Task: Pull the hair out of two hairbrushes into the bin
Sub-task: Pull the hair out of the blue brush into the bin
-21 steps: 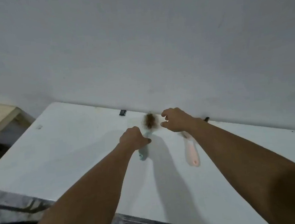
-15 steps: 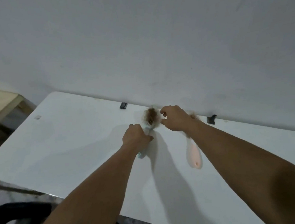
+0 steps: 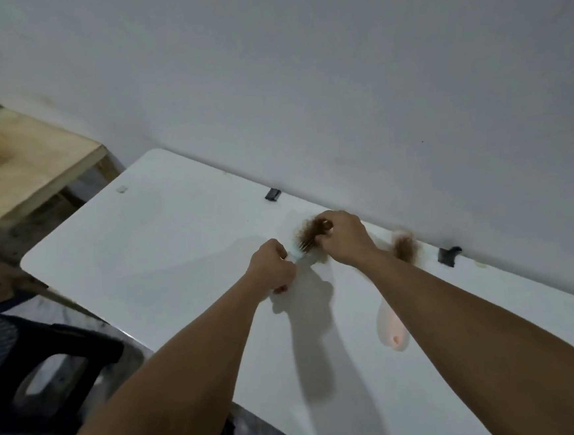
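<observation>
My left hand (image 3: 271, 266) is closed around the handle of a light blue hairbrush (image 3: 297, 253), which it holds just above the white table (image 3: 150, 248). A brown clump of hair (image 3: 309, 232) fills the brush's bristles, and my right hand (image 3: 344, 239) pinches that clump from the right. A pink hairbrush (image 3: 393, 325) lies on the table under my right forearm, its handle toward me; its head, matted with brown hair (image 3: 405, 248), shows beyond the arm near the wall. No bin is in view.
The table's back edge meets a grey wall, where two small black clips (image 3: 273, 194) (image 3: 448, 256) sit. A wooden table (image 3: 17, 163) stands to the left. A dark plastic chair (image 3: 40, 370) is at the lower left, below the table's front edge.
The view has swung left and down. My left hand has lifted the blue brush by its handle, and my right hand has closed onto the hair in its bristles.
</observation>
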